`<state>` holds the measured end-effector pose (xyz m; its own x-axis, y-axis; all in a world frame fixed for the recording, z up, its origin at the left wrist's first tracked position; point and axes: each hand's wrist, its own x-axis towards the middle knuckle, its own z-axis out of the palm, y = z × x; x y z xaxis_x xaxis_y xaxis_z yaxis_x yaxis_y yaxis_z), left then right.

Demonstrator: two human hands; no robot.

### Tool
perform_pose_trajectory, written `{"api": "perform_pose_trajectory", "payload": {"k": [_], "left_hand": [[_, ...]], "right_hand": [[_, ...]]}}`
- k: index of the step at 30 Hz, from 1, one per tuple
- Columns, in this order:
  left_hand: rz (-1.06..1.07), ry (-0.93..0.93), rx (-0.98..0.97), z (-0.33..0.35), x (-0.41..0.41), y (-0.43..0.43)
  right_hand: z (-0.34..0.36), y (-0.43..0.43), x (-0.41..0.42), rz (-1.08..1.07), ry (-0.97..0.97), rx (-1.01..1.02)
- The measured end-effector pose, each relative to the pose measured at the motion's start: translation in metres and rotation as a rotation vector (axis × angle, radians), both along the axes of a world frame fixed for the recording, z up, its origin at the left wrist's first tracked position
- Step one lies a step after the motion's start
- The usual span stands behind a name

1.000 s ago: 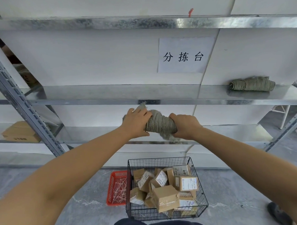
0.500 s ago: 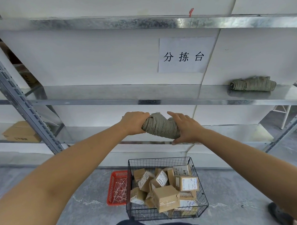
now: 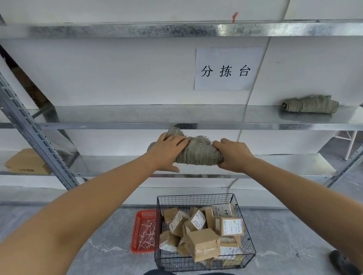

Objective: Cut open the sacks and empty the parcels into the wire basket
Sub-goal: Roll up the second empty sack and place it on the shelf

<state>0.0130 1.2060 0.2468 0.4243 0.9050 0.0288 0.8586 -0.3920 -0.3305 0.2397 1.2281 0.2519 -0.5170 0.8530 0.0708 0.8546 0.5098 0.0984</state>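
A rolled-up grey-green woven sack (image 3: 197,152) is held in front of the shelving at chest height. My left hand (image 3: 166,152) grips its left end, fingers over the top and thumb below. My right hand (image 3: 233,155) grips its right end. A loose corner of the sack sticks up above my left hand. Below, on the floor, the black wire basket (image 3: 246,233) holds several brown cardboard parcels (image 3: 203,243) with white labels.
A second rolled sack (image 3: 311,105) lies on the metal shelf (image 3: 134,118) at the right. A red plastic tray (image 3: 144,231) with white cable ties sits left of the basket. A cardboard box (image 3: 26,162) rests on the lower shelf at left. A shoe (image 3: 341,263) shows bottom right.
Both hands have turned the sack, rolling it tighter; my left hand shifted over its top and a loose corner now sticks up above it.
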Motion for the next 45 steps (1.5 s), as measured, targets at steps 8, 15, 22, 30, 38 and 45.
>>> {"api": "perform_pose_trajectory", "payload": {"k": [8, 15, 22, 30, 38, 45], "left_hand": [[0.028, -0.206, -0.092, 0.003, 0.003, 0.006], [-0.015, -0.115, 0.125, 0.006, 0.004, -0.001], [-0.156, -0.087, 0.265, -0.002, 0.001, 0.001], [-0.087, -0.145, 0.139, -0.007, 0.0, 0.014], [-0.019, -0.198, 0.061, -0.009, 0.019, 0.06], [-0.064, -0.209, 0.019, -0.003, 0.036, 0.111]], "right_hand": [[-0.009, -0.001, 0.01, 0.131, 0.091, 0.328], [-0.003, -0.002, 0.012, 0.059, 0.052, -0.039], [0.009, 0.01, 0.013, -0.046, -0.024, -0.405], [0.0, 0.014, 0.029, -0.061, 0.138, -0.172], [-0.006, 0.038, 0.054, -0.147, 0.117, 0.033], [-0.01, 0.073, 0.074, -0.235, 0.146, 0.145]]}}
